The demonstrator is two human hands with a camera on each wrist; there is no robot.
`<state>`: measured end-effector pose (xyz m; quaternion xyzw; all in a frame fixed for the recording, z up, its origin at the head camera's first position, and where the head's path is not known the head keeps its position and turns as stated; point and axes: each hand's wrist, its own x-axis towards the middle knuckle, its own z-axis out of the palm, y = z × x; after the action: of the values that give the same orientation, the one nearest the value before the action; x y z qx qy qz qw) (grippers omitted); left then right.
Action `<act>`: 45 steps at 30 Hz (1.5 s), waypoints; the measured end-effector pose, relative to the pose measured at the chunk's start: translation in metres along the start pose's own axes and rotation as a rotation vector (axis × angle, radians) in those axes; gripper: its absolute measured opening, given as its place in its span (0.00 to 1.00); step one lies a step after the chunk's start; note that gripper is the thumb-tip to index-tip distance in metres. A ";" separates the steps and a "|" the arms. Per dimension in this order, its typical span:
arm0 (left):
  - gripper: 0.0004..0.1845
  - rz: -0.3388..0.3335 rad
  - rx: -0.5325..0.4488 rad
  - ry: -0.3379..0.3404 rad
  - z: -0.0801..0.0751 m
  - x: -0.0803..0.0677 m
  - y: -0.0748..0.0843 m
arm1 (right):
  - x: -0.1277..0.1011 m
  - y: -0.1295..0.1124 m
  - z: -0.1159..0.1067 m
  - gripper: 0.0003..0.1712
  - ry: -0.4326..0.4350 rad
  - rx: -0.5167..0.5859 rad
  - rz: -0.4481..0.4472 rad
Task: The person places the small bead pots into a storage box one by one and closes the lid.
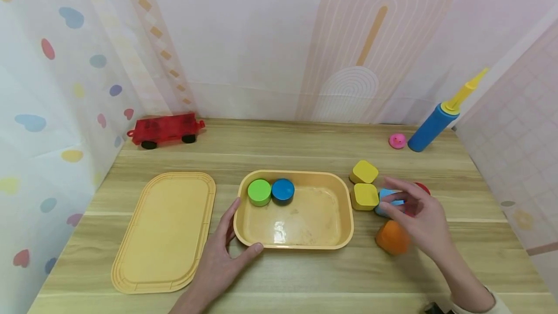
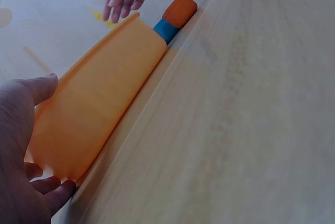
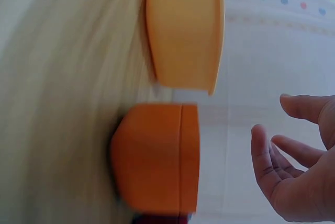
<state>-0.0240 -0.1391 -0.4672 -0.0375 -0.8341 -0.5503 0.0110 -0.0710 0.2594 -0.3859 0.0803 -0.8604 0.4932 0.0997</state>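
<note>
While left hand point(image 1: 218, 260) steadies tray point(image 1: 344, 193) lying crosswise, right hand point(image 1: 420, 219) above blue block point(image 1: 385, 194)

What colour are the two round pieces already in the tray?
One green, one blue; the head view shows them best.

head view: high, looking forward and down over the whole table point(image 1: 305, 275). left wrist view: low at table level, close against the yellow tray point(image 2: 99, 103), facing right. right wrist view: very near, facing left; both wrist views share the orange block point(image 3: 157, 156).
</note>
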 end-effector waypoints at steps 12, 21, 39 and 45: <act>0.55 0.000 -0.008 0.004 0.000 0.000 0.001 | -0.019 0.028 -0.029 0.29 0.123 -0.112 0.125; 0.55 -0.003 0.001 0.006 0.000 0.000 0.001 | -0.025 0.047 -0.038 0.30 0.172 -0.161 0.213; 0.54 -0.003 -0.002 0.004 0.000 0.000 0.000 | -0.024 0.063 -0.044 0.39 0.082 -0.264 0.329; 0.54 -0.002 -0.002 0.005 0.000 0.000 0.001 | -0.022 0.064 -0.043 0.41 0.034 -0.284 0.353</act>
<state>-0.0239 -0.1386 -0.4663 -0.0351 -0.8335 -0.5513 0.0125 -0.0607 0.3291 -0.4235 -0.0946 -0.9201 0.3783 0.0364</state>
